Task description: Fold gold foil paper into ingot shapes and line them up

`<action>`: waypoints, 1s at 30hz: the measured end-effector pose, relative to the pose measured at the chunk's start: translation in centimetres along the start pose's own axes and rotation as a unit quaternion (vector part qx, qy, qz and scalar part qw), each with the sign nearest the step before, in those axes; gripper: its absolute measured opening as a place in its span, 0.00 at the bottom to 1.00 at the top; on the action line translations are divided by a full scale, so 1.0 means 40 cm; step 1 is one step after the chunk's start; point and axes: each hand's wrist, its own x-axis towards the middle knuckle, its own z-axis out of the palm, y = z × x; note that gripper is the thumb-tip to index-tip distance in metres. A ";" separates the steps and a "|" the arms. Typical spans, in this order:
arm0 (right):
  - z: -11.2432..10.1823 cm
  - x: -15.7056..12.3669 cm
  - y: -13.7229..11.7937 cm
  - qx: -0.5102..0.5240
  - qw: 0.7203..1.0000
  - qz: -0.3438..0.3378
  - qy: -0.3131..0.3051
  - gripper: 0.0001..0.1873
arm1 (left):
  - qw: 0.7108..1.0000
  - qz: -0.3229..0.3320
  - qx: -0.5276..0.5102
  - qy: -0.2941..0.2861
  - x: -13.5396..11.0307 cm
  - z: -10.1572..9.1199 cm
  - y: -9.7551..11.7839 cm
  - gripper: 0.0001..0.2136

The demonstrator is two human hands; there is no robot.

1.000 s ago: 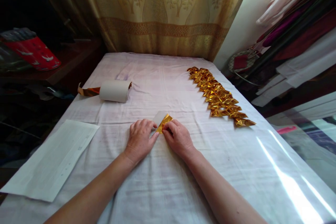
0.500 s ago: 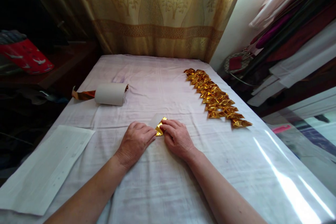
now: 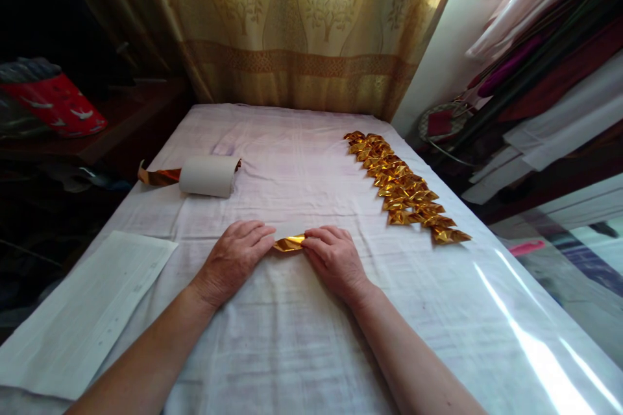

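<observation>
Left hand (image 3: pixel 237 260); right hand (image 3: pixel 335 260); gold foil (image 3: pixel 290 244) between; long axis running left-right

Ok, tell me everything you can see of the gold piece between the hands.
The gold piece is small, narrow and shiny, like metallic foil or foil-faced paper. It looks folded, with slanting creases and bright and darker facets. It lies lengthwise from side to side, low over the white cloth. The left hand is at its left end; the right hand covers its right tip, so its full outline is hidden.
</observation>
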 end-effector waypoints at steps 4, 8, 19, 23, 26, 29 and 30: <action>-0.003 0.003 -0.031 0.015 0.998 -0.052 -0.042 0.09 | 0.998 -0.051 0.012 -0.016 -0.015 0.001 -0.003 0.10; -0.003 0.000 -0.051 0.039 0.995 -0.070 -0.057 0.08 | 0.995 -0.081 -0.023 -0.045 -0.023 -0.002 0.035 0.11; -0.006 -0.017 -0.007 0.180 0.981 -0.048 -0.053 0.09 | 0.994 -0.096 -0.050 -0.035 -0.020 0.018 0.073 0.09; -0.001 -0.018 0.000 0.172 0.983 -0.041 -0.045 0.08 | 0.995 -0.061 -0.075 -0.029 -0.021 0.019 0.079 0.11; -0.004 -0.019 0.003 0.147 0.988 -0.035 -0.044 0.08 | 0.995 -0.037 -0.084 -0.034 -0.022 0.020 0.080 0.12; -0.009 -0.020 0.007 0.120 0.991 -0.022 -0.049 0.08 | 0.996 -0.029 -0.080 -0.041 -0.023 0.020 0.078 0.12; -0.010 -0.021 0.009 0.114 0.992 -0.022 -0.051 0.07 | 0.995 -0.028 -0.080 -0.047 -0.023 0.020 0.078 0.12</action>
